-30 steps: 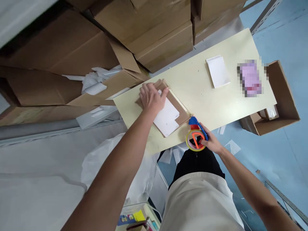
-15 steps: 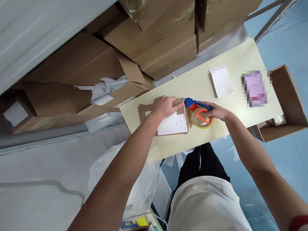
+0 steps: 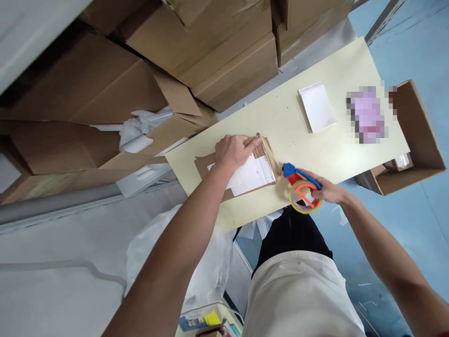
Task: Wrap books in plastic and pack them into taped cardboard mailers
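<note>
A flat brown cardboard package [image 3: 229, 194] with a white label [image 3: 250, 175] lies on the cream table. My left hand [image 3: 234, 150] grips its far edge from above, the thumb stretched towards the right corner and the other fingers curled out of sight. Closed around the handle of a blue and red tape dispenser [image 3: 293, 175] is my right hand [image 3: 324, 188]. The dispenser carries a yellow-edged roll of tape and hangs over the table's near edge, right of the package. Clear tape [image 3: 275, 161] runs along the package's right end towards the dispenser head.
On the table [image 3: 345, 70], a stack of white cards [image 3: 317, 107] and a blurred-out pink item [image 3: 367, 116] lie to the right. An open carton [image 3: 419, 140] stands past the right end. Large cardboard boxes [image 3: 217, 42] line the back. White plastic [image 3: 164, 252] hangs below the near edge.
My right hand has drawn the tape dispenser towards me, away from the far corner and down along the package's right end. My left hand still holds the package. The camera view has shifted slightly.
</note>
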`<state>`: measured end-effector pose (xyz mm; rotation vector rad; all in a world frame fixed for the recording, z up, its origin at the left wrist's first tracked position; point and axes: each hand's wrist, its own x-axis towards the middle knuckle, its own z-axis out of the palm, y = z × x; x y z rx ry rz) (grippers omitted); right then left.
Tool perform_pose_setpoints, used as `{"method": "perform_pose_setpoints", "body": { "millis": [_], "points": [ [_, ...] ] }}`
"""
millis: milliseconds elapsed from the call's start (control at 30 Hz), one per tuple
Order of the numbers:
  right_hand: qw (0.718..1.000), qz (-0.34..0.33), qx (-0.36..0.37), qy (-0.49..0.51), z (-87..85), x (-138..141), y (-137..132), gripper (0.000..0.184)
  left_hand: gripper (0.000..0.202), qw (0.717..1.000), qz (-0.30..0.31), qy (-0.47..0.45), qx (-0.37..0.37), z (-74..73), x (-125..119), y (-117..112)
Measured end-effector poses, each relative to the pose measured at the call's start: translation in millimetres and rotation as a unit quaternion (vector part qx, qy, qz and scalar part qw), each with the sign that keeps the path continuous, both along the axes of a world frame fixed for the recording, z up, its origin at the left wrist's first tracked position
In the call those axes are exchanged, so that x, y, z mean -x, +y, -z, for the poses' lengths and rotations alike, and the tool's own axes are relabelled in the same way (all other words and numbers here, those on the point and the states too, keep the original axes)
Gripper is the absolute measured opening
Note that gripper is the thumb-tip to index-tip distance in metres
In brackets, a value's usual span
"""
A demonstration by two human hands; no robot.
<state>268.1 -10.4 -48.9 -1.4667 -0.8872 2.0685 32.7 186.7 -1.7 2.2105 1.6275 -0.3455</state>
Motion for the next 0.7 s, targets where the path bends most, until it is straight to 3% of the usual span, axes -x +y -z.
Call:
{"method": "perform_pose_setpoints", "body": {
  "millis": [100,167,267,333,400,500,567,700],
  "points": [
    [1.0,0.028,0.005,0.003,2.1,16,-36,0.092,0.068,0.999,-0.051,-0.014,-0.005,-0.1,-2,-7],
    [0.996,0.08,-0.012,-0.023,3.0,28,-37,0.092,0.068,0.994,-0.103,-0.026,-0.004,0.1,0,-15],
    [0.991,0.121,-0.027,-0.045,3.4,36,-3,0.088,0.066,0.979,-0.197,-0.04,-0.021,1.2,7,-25],
    [0.992,0.115,-0.033,-0.033,3.9,32,38,0.087,0.07,0.975,-0.21,-0.054,-0.057,1.8,13,-27],
    [0.993,0.111,-0.049,-0.017,5.8,25,82,0.084,0.078,0.981,-0.152,-0.073,-0.091,1.9,16,-24],
    [0.995,0.061,-0.083,0.012,11.5,16,132,0.078,0.079,0.991,-0.011,-0.096,-0.097,2.2,17,-13],
    [0.995,0.023,-0.097,0.015,15.4,13,146,0.077,0.075,0.99,0.042,-0.099,-0.091,3.5,16,-5],
    [0.993,0.001,-0.121,-0.003,18.1,11,145,0.083,0.071,0.99,0.047,-0.09,-0.102,7.1,15,-1]
  ]
}}
